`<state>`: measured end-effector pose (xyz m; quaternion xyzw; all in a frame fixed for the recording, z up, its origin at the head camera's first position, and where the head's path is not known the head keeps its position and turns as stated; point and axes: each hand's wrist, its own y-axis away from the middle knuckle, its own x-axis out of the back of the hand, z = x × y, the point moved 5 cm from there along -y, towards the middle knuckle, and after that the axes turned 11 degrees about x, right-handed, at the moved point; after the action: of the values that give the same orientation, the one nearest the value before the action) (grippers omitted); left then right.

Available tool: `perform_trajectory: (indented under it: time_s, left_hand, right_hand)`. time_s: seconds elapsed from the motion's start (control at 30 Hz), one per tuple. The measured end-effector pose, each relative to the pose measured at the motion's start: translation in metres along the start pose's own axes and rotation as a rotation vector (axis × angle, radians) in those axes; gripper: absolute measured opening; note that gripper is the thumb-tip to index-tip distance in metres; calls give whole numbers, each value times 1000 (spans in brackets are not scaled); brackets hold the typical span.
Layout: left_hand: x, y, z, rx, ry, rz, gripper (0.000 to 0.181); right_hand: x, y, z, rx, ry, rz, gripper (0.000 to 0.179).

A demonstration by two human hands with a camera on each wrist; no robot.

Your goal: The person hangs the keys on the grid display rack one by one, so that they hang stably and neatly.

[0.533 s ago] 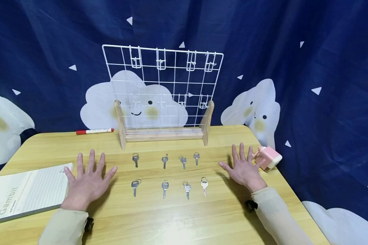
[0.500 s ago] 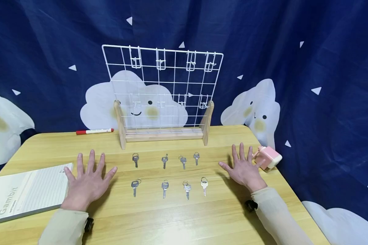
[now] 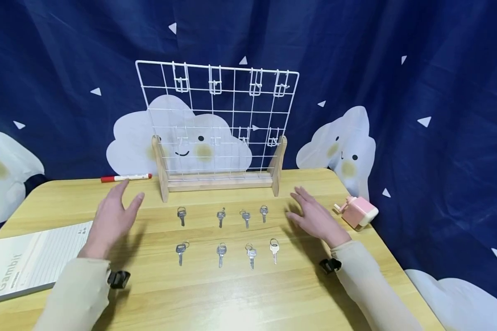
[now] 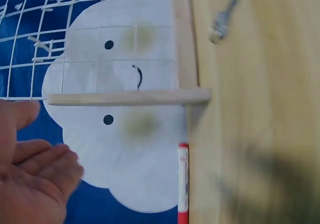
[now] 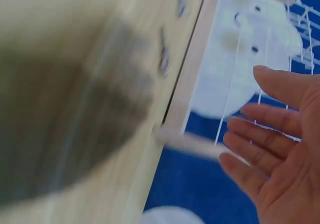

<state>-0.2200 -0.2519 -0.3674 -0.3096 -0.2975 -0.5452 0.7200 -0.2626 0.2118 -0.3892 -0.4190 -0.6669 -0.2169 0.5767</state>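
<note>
Above the table's left side, my left hand point(image 3: 112, 218) holds nothing; its fingers and thumb are apart. On the other side my right hand point(image 3: 316, 218) hovers with relaxed fingers, also holding nothing. Several keys with rings lie between the hands in two rows, among them a silver key point(image 3: 182, 216) at the back left and a pale gold key point(image 3: 274, 248) at the front right. Behind them stands a white wire grid rack point(image 3: 234, 111) on a wooden base point(image 3: 219, 185), with several white hooks point(image 3: 181, 85) hung in two rows. The right wrist view shows a blurred key point(image 5: 164, 57) beyond the hand.
A notebook point(image 3: 37, 255) lies at the left, beside my left sleeve. The red and white marker point(image 3: 126, 178) is at the back edge, left of the rack. On the right edge sits a pink and white pencil sharpener point(image 3: 359, 213) with a crank. A blue cloud-print curtain point(image 3: 356, 55) hangs behind.
Both hands, spread flat half a second ago, have lifted and turned inward. The left has moved forward off the notebook's edge; the right has shifted left, away from the sharpener. The keys stay put.
</note>
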Motion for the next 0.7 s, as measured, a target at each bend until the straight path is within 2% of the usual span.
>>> perform_trajectory:
  time_s: [0.1, 0.23, 0.4, 0.47, 0.6, 0.7]
  left_hand:
    - [15, -25, 11, 31, 234, 72, 63]
    - [18, -52, 18, 52, 433, 86, 58]
    - [14, -82, 21, 120, 570, 73, 58]
    - [13, -92, 23, 137, 591, 63, 58]
    - [11, -108, 29, 131, 625, 40, 57]
    - [7, -116, 31, 126, 632, 17, 56]
  right_hand:
    - [2, -31, -24, 98, -136, -1, 50]
    - [-5, -67, -53, 145, -279, -54, 36]
    - [-22, -107, -87, 192, -449, -124, 29]
    - [-31, -122, -100, 207, -489, -157, 31]
    - [-50, -143, -121, 195, -519, -219, 40]
    - [-66, -156, -137, 199, -498, -259, 43]
